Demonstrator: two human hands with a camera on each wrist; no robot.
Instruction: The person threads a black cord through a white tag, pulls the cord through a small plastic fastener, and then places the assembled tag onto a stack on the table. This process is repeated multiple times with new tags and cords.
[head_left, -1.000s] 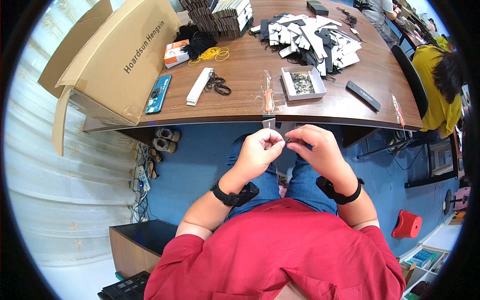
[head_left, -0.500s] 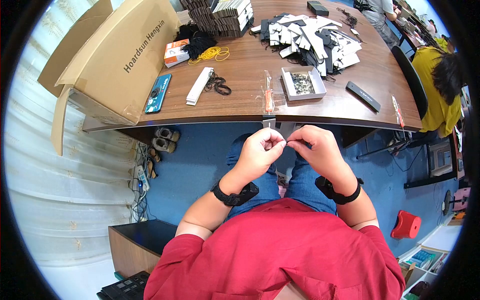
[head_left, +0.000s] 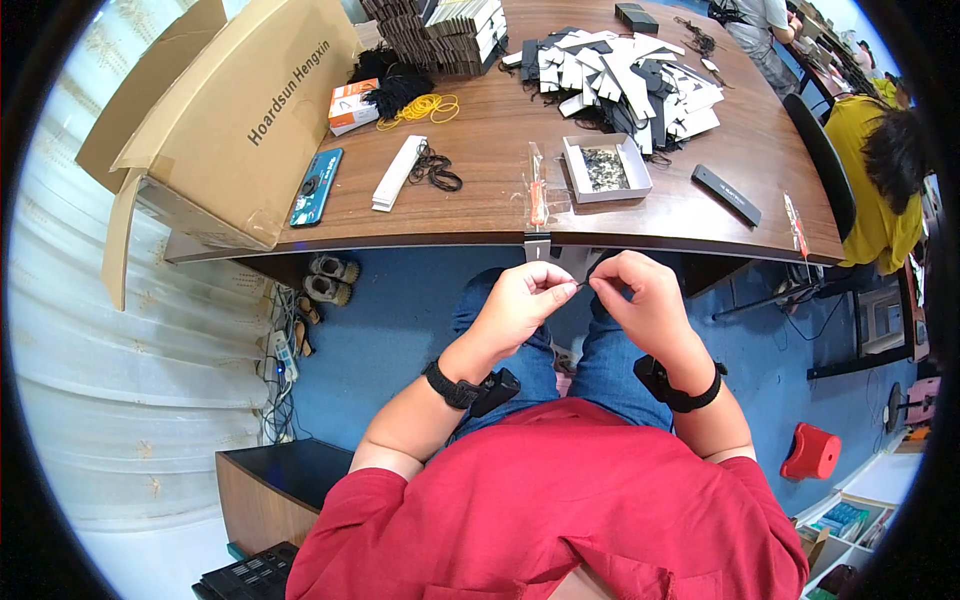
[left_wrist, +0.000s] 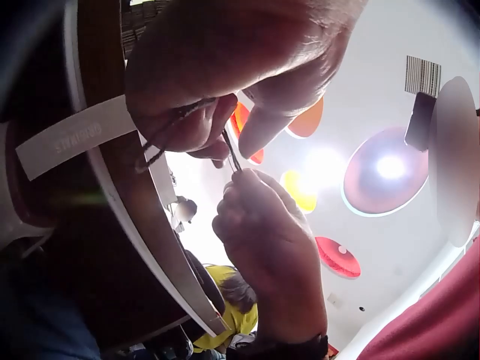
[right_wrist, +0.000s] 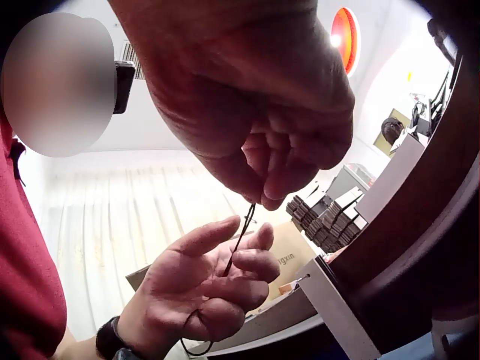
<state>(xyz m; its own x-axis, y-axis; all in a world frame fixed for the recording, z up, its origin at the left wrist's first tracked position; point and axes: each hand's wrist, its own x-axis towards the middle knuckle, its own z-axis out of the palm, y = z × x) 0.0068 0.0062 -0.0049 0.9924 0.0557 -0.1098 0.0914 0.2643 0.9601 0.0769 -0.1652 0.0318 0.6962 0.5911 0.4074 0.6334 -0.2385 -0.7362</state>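
A thin black cord (right_wrist: 241,241) stretches between both hands, in front of the table edge. My right hand (head_left: 640,295) pinches one end between thumb and fingertips. The fingers of my left hand (head_left: 522,305) curl around the cord, and in the left wrist view a loop of the cord (left_wrist: 166,135) hangs out beside them. At the table edge, just beyond the hands, a pale tag (left_wrist: 79,139) with printed lettering juts out; in the right wrist view the tag (right_wrist: 334,311) shows a small hole near its end.
On the wooden table (head_left: 480,180) lie a shallow box of small parts (head_left: 610,170), a heap of black and white tags (head_left: 630,80), a white strip stack (head_left: 400,172), a blue phone-like item (head_left: 317,187) and a dark bar (head_left: 726,192). A large carton (head_left: 230,130) stands left.
My hands have drawn slightly apart, the right one shifting a little to the right. A short span of cord now shows between the fingertips.
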